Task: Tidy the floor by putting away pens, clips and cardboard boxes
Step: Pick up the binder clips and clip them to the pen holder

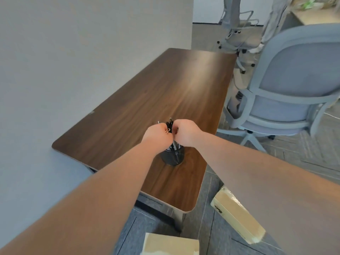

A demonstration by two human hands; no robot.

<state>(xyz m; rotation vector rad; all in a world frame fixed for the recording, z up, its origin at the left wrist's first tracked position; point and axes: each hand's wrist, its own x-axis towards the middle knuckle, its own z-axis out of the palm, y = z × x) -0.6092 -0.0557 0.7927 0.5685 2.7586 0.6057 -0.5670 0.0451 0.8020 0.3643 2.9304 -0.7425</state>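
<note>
Head view: both hands meet above a dark pen cup [173, 157] on a brown desk [147, 100]. Left hand [156, 133] is clenched around clips [167, 131]. Right hand [184, 130] grips a bunch of black pens [170, 124], whose lower ends reach into the cup. Hands touch each other. On the floor near the desk's close corner lie two cardboard boxes [237, 216], [171, 244]. A grey chair [287, 89] stands right of the desk.

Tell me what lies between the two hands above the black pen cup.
In the head view, a bundle of black pens sits between the left hand and right hand, both gripping it over the black mesh pen cup.
</note>
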